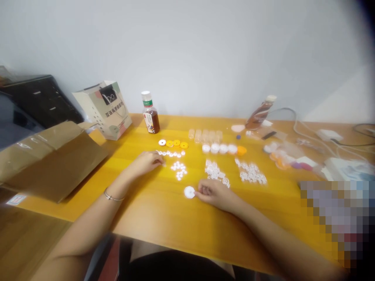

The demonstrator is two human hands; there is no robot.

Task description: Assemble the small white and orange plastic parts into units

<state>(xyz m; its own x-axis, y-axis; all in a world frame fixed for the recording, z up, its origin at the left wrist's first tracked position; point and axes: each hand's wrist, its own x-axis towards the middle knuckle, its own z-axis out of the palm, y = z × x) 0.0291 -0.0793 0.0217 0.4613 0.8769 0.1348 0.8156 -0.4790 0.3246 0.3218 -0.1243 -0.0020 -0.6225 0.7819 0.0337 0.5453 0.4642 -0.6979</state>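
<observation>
My right hand [213,192] pinches the right edge of a white round disc [189,192] near the middle of the table. Fingers bent together, my left hand [149,162] is at the left end of a row of small white pieces [170,153]; what its fingertips hold is too small to make out. Between the hands lies a cluster of small white discs [179,170]. Just behind my right hand are white openwork pieces [213,169], with another group [252,172] farther right. Yellow rings [176,143] and a white ring [162,143] form a row behind the small pieces.
Clear small containers [205,136] and white round pieces [215,148] stand farther back. A bottle [150,115], a printed bag [105,109] and a brown paper bag [55,156] are on the left. Another bottle [260,113], cables and loose colored items occupy the right.
</observation>
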